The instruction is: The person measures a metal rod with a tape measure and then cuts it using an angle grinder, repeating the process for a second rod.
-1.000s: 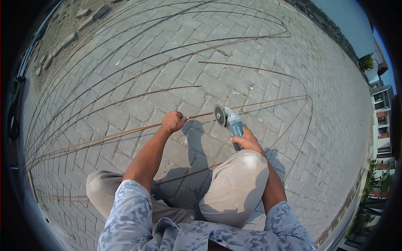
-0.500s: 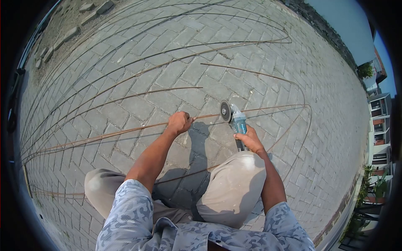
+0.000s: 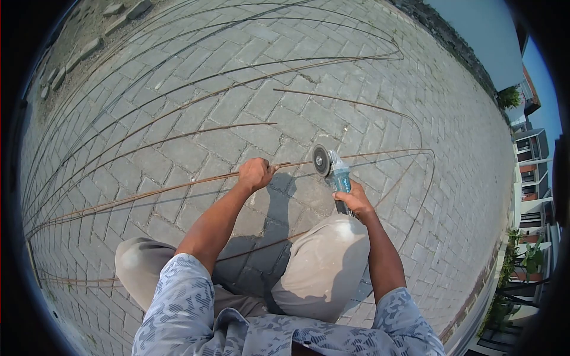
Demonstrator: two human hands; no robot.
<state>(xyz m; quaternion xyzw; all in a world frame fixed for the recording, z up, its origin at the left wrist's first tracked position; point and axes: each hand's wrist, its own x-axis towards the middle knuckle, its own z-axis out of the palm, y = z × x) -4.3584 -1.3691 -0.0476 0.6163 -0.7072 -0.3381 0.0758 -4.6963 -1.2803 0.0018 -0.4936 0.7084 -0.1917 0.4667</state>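
Thin rusty rods (image 3: 148,193) run across the paving from the far left, and my left hand (image 3: 256,174) is closed around them near the middle. One rod end pokes out just right of that fist. My right hand (image 3: 355,200) grips the teal body of an angle grinder (image 3: 342,178), whose round disc (image 3: 322,160) faces left and up. The disc overlaps the line of a rod that continues right to a bend (image 3: 432,151); whether they touch I cannot tell. Both my knees are bent below the hands.
Several long rods (image 3: 208,76) curve over the grey paving blocks (image 3: 249,142) ahead. One loose-ended rod (image 3: 347,99) loops round at the right. Another passes beneath my legs. Stone blocks (image 3: 89,47) lie at the upper left; houses and plants (image 3: 528,261) line the right edge.
The view has shifted slightly, so the rods and paving appear a little further left. A rod end now shows more clearly beside my left hand. Both hands keep their hold.
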